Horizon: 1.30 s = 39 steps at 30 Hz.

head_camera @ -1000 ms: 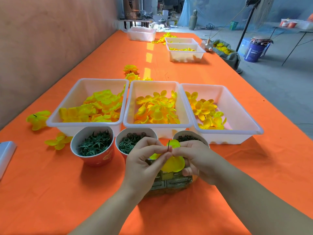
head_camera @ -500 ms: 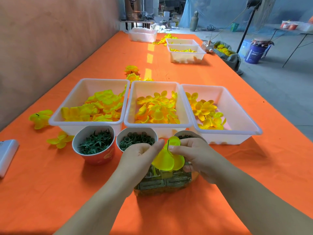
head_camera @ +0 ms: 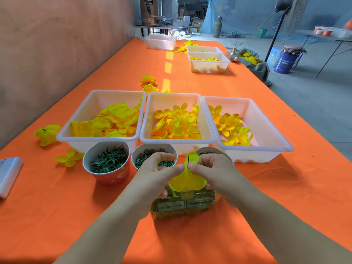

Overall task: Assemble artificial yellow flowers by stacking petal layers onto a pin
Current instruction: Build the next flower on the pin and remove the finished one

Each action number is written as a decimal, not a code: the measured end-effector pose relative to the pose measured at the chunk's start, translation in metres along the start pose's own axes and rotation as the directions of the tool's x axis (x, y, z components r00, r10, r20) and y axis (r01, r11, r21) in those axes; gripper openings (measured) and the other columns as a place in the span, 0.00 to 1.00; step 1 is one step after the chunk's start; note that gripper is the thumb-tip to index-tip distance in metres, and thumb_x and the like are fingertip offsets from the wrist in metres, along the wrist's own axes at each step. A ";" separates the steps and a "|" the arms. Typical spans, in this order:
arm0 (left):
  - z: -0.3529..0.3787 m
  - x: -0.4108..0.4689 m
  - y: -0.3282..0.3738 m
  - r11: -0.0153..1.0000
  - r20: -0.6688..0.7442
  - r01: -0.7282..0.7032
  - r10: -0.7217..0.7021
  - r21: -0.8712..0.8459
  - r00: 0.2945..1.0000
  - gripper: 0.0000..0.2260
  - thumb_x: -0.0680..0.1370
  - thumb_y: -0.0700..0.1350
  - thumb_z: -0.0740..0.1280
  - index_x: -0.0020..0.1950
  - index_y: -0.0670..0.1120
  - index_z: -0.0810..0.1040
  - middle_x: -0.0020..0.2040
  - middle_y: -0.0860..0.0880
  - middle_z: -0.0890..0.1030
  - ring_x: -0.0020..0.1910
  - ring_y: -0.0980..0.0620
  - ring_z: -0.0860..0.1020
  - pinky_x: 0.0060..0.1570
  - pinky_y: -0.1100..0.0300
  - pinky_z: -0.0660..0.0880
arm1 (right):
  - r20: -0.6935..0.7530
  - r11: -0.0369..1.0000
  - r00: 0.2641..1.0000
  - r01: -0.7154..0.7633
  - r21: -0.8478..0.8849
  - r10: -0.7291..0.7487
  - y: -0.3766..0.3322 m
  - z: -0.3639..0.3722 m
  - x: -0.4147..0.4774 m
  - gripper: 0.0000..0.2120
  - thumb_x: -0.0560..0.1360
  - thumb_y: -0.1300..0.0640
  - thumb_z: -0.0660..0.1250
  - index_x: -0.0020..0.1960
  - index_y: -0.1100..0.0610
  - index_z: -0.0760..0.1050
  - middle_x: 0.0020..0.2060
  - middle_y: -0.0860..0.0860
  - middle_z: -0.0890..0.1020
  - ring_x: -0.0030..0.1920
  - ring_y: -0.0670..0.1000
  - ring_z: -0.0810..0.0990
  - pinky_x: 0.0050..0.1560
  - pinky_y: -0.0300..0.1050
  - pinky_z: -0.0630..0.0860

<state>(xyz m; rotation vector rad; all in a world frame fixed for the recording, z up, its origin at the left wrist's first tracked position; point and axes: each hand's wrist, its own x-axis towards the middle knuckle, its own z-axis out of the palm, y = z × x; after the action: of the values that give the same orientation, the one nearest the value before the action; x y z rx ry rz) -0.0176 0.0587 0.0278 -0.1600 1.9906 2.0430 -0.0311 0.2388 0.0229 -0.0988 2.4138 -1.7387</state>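
A thin dark pin stands upright above a mossy block on the orange table. A yellow petal layer is threaded on the pin. My left hand and my right hand pinch this layer from either side, fingertips meeting at the pin. Three white trays behind hold yellow petals: left tray, middle tray, right tray.
A red cup of green leaf pieces and a cup of green rings stand left of my hands; a third cup is mostly hidden. Finished flowers lie at the left. A white box sits at the left edge.
The petal layer has slid lower on the pin, and both hands moved down slightly with it. My left fingers have spread a little around the layer.
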 end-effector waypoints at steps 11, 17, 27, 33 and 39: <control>0.039 -0.002 -0.019 0.964 -0.225 -0.251 0.263 0.082 0.938 0.07 0.82 0.47 0.64 0.46 0.53 0.79 0.43 0.41 0.81 0.37 0.53 0.75 0.37 0.57 0.70 | -0.095 0.991 0.990 0.097 -0.088 -0.105 0.003 0.011 -0.006 0.10 0.79 0.53 0.66 0.42 0.54 0.81 0.33 0.50 0.80 0.37 0.53 0.79 0.46 0.63 0.77; 0.051 0.001 -0.035 0.897 -0.389 -0.329 0.428 0.296 0.816 0.07 0.80 0.42 0.66 0.46 0.54 0.78 0.38 0.57 0.81 0.35 0.57 0.77 0.36 0.57 0.74 | -0.193 0.987 0.973 0.101 -0.123 -0.124 0.009 0.020 -0.010 0.12 0.79 0.55 0.66 0.40 0.59 0.78 0.34 0.57 0.81 0.38 0.60 0.77 0.45 0.61 0.76; 0.029 0.006 -0.030 0.973 -0.275 -0.227 0.209 -0.037 0.939 0.11 0.77 0.37 0.70 0.53 0.53 0.79 0.46 0.44 0.80 0.39 0.47 0.78 0.39 0.50 0.77 | -0.163 0.999 0.987 -0.008 -0.041 0.001 0.011 0.010 -0.007 0.10 0.77 0.54 0.69 0.40 0.59 0.82 0.30 0.51 0.82 0.30 0.49 0.78 0.33 0.44 0.74; 0.026 -0.001 -0.022 0.808 -0.325 -0.466 0.578 0.361 0.749 0.14 0.72 0.35 0.70 0.45 0.55 0.84 0.55 0.51 0.77 0.56 0.56 0.78 0.39 0.68 0.75 | -0.173 0.999 0.985 -0.022 -0.050 0.013 0.018 0.007 -0.002 0.06 0.75 0.54 0.72 0.41 0.55 0.79 0.20 0.41 0.70 0.24 0.40 0.68 0.28 0.36 0.66; 0.026 0.003 -0.025 0.714 -0.190 -0.510 0.652 0.479 0.734 0.03 0.70 0.45 0.79 0.39 0.51 0.86 0.51 0.56 0.80 0.57 0.52 0.78 0.52 0.46 0.76 | -0.145 0.993 0.989 -0.043 -0.108 0.028 0.012 0.001 -0.003 0.13 0.72 0.48 0.75 0.52 0.51 0.76 0.29 0.51 0.82 0.29 0.44 0.79 0.30 0.38 0.72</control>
<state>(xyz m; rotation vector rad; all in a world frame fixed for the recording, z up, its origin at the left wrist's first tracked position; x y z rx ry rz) -0.0107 0.0854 0.0042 0.2716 2.9560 1.9634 -0.0273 0.2425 0.0111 0.0574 2.5965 -1.6485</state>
